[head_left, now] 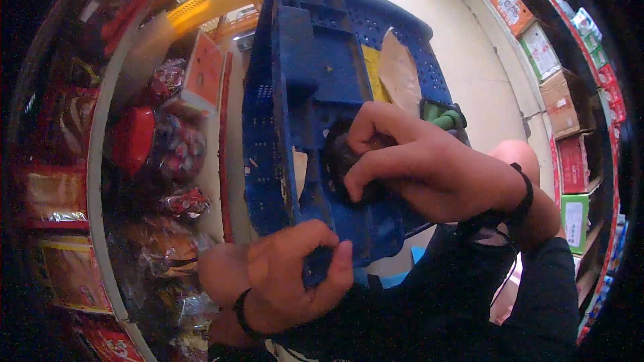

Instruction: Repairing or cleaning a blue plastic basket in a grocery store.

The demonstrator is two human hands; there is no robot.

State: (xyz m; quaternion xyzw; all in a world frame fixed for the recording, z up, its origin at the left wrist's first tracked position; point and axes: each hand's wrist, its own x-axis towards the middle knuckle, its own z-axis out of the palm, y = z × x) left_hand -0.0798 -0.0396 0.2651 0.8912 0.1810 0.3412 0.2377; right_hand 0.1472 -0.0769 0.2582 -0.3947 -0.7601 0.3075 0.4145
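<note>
A blue plastic crate (335, 53) with perforated walls stands in front of me, partly over my lap. My right hand (429, 161) reaches into it, thumb and fingers bent around a dark, rounded object (340, 161) whose kind is unclear in the shade. At the crate's near left corner is my left hand (288, 271), thumb and forefinger curled close together; whether they pinch anything is hidden. Beyond the right hand lie a brown cardboard piece (399, 74), a yellow sheet (373, 74) and a green rounded item (444, 116). Another cardboard scrap (299, 171) sits by the left wall.
Shelves with wrapped packets (181, 144) and a red-orange box (203, 74) run close along the left. On the right, a shelf holds cartons (560, 104) and a green box (573, 221). Pale floor tiles (463, 47) stretch between the crate and the right shelf.
</note>
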